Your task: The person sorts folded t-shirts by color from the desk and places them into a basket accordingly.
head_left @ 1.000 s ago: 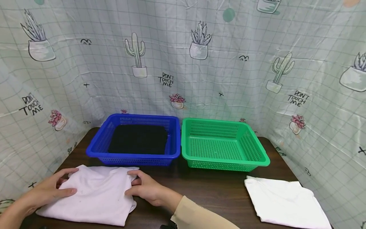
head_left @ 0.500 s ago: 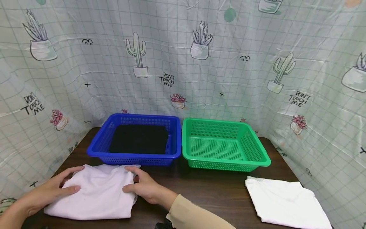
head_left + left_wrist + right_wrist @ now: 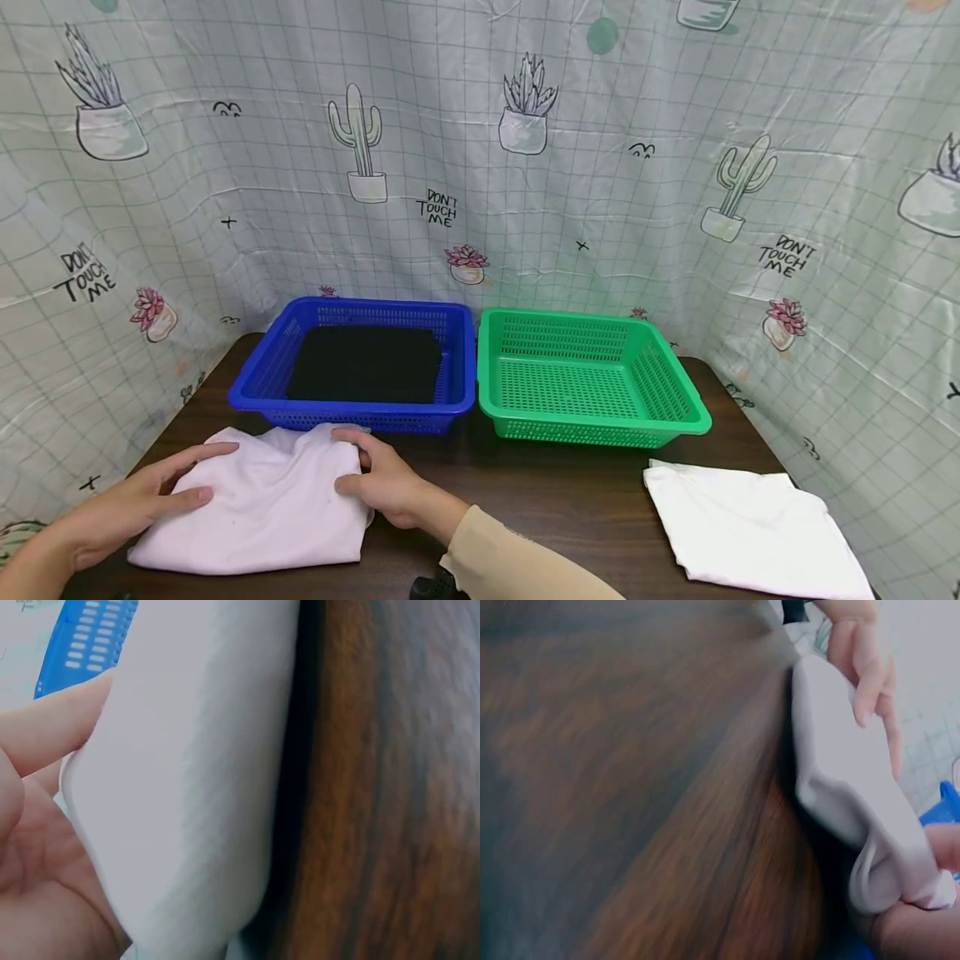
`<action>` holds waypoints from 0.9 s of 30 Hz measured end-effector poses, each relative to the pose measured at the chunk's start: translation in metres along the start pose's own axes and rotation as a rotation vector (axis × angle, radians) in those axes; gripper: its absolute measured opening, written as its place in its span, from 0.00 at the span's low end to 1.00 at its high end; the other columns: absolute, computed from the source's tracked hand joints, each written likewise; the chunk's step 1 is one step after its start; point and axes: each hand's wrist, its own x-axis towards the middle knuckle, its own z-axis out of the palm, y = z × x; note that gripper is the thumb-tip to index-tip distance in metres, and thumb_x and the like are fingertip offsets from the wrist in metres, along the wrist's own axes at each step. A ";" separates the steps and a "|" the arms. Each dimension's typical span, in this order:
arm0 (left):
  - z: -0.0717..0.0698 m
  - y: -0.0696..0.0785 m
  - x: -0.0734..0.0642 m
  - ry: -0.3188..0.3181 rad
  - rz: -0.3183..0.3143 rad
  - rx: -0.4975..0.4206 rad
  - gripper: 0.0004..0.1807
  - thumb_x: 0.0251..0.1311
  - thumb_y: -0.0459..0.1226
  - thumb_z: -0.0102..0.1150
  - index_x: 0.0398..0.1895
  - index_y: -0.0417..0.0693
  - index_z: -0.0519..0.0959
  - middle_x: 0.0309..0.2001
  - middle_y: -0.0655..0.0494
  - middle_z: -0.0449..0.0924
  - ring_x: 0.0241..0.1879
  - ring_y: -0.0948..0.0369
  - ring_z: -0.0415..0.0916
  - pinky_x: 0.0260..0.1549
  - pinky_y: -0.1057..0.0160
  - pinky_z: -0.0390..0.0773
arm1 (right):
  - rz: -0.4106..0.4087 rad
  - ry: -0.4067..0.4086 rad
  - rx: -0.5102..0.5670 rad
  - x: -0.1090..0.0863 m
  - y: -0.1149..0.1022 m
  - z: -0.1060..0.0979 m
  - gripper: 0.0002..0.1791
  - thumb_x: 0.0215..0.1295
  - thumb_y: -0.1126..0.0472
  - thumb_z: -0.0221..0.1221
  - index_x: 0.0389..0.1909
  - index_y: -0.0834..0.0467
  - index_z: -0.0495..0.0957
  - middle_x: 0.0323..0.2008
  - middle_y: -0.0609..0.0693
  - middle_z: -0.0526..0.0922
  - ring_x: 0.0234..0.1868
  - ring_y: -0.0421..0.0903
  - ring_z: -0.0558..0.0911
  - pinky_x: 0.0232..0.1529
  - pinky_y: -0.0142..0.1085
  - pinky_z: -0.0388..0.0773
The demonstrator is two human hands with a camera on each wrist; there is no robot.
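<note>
A folded white T-shirt (image 3: 262,508) lies at the front left of the table, its far edge bunched and slightly raised. At its left side my left hand (image 3: 138,500) grips it, thumb and index finger on the top surface. My right hand (image 3: 390,479) pinches the right edge between thumb and fingers. Folded layers of the T-shirt (image 3: 855,772) show at that edge in the right wrist view. In the left wrist view, the near side of the T-shirt (image 3: 187,787) hangs close to the table, and some fingers are hidden behind it.
A blue basket (image 3: 352,408) holding folded black cloth (image 3: 367,362) stands behind the T-shirt. Beside it is a green basket (image 3: 600,427) with a bare bottom. Another folded white garment (image 3: 757,533) lies on the dark wooden table (image 3: 540,500) at right. A patterned curtain (image 3: 480,167) surrounds the table.
The T-shirt has shifted rightward and its far edge has risen a little. Both hands have stayed on it, the left moving slightly right.
</note>
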 end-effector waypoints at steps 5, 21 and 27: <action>0.003 0.005 0.002 -0.029 -0.014 -0.002 0.33 0.81 0.36 0.53 0.84 0.47 0.58 0.83 0.30 0.31 0.71 0.79 0.51 0.50 0.79 0.67 | 0.014 -0.022 -0.077 0.001 0.000 -0.006 0.39 0.65 0.74 0.67 0.74 0.44 0.72 0.59 0.52 0.79 0.51 0.47 0.84 0.50 0.48 0.86; 0.017 0.025 0.007 0.085 0.071 0.112 0.35 0.76 0.37 0.62 0.83 0.53 0.64 0.81 0.40 0.48 0.60 0.90 0.57 0.50 0.75 0.72 | -0.123 -0.027 -0.276 -0.008 -0.006 -0.033 0.43 0.62 0.72 0.72 0.76 0.45 0.72 0.76 0.42 0.67 0.70 0.42 0.71 0.62 0.35 0.78; 0.022 0.047 0.007 0.047 0.072 0.012 0.35 0.78 0.36 0.58 0.84 0.56 0.60 0.79 0.62 0.52 0.62 0.81 0.67 0.52 0.70 0.79 | -0.104 -0.067 -0.234 -0.023 -0.023 -0.045 0.42 0.66 0.70 0.71 0.77 0.41 0.70 0.70 0.44 0.71 0.61 0.41 0.77 0.54 0.37 0.83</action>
